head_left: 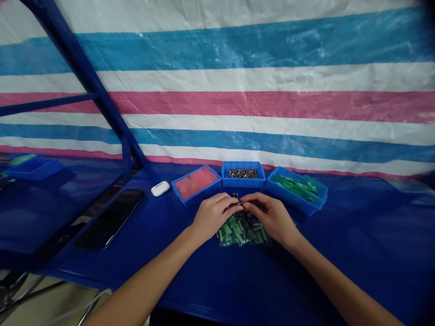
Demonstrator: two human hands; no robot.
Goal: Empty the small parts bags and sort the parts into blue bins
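Observation:
My left hand [214, 216] and my right hand [268, 215] meet at the middle of the table, their fingertips pinching a small dark part [237, 202] between them. It is too small to make out in detail. Just below my hands lies a heap of green parts [243, 232], apparently in clear plastic, partly hidden by my palms. Behind my fingers stand a blue tray of small metal nuts or screws [243, 183] and a blue tray of green strips [292, 202]. A blue tray with a red lining [204, 194] stands to the left.
A blue cloth [356, 253] covers the table. A white earbud case [160, 188] and a black phone [109, 219] lie to the left. A dark blue metal frame [88, 77] rises at left, before a striped tarpaulin [258, 104] behind the table.

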